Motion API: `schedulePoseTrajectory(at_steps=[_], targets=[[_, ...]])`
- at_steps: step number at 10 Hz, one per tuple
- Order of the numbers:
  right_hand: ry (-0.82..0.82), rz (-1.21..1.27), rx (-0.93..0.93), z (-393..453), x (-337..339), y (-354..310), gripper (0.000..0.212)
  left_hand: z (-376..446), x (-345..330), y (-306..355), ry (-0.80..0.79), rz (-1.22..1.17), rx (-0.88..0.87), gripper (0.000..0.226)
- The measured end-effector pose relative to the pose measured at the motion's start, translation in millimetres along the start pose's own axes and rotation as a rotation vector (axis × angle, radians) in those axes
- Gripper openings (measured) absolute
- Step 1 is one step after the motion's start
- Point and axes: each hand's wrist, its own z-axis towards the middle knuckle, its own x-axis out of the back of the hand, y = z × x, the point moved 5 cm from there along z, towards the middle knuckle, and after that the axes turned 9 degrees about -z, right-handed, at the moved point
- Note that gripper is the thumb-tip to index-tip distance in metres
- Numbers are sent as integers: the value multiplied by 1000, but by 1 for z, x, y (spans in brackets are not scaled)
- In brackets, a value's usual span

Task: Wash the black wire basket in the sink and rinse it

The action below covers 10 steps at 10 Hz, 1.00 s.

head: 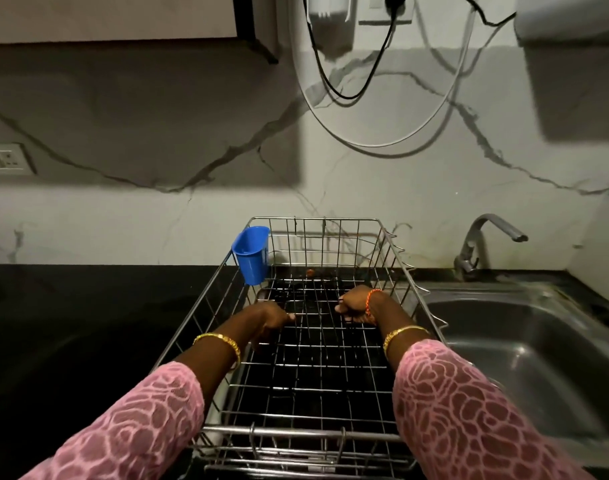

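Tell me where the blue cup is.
In the head view, the blue cup hangs on the wire basket's far left corner, against the marble wall.

— What's behind the counter?

— A white marble-look wall (417,188) with grey veins. A white switch plate (5,159) sits at its left edge, and a plug socket (387,8) is up at the top, with a black cable (348,93) and a white cable (393,142) looping down from there.

— And the counter itself?

— A glossy black countertop (88,323), running along the wall's foot. A dark-edged cabinet (116,15) hangs over its left part, throwing a broad shadow on the wall.

— Light?

— Brighter on the wall's right half; a white appliance (569,15) in the upper right corner casts another shadow below it.
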Motion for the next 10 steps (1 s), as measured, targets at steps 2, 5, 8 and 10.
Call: schedulePoseTrajectory(at_steps=[2,5,8,10], targets=[[-11,-62,-12,-5,4,0,9,3,0,3,43,53,-66,51],[50,-191,49,-13,6,-3,17,4,2,8,79,55,-139,48],[223,-533,95,-43,21,-22,53,7,24,16,339,366,-304,52],[616,-591,260,-74,61,-60,31,-37,38,75,681,493,-706,35]])
